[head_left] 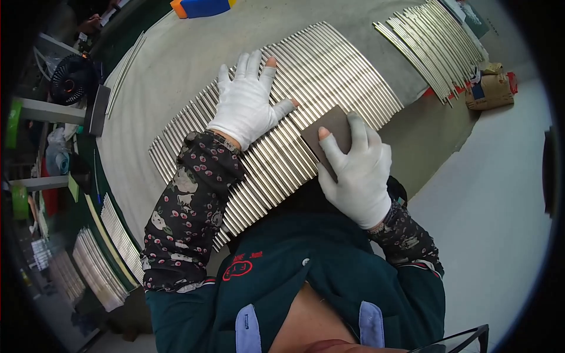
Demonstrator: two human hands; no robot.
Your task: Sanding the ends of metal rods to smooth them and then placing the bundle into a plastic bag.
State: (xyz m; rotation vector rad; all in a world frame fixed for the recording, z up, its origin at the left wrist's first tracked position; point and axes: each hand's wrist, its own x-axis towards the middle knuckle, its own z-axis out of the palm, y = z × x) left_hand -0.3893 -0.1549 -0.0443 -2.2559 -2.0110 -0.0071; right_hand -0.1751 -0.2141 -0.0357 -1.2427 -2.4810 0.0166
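Observation:
A wide row of shiny metal rods lies side by side across the grey-covered table in front of me. My left hand, in a white glove with some fingertips bare, rests flat on the rods with its fingers spread. In my right hand, gloved the same way, is a dark grey-brown sanding block. Thumb and fingers grip the block from its sides, and it sits on the rods near their right part. The block's underside is hidden.
Another bundle of metal rods lies at the far right, beside a brown paper package. A blue and orange object is at the far edge. Loose rods, a black fan and further rod stacks are at left.

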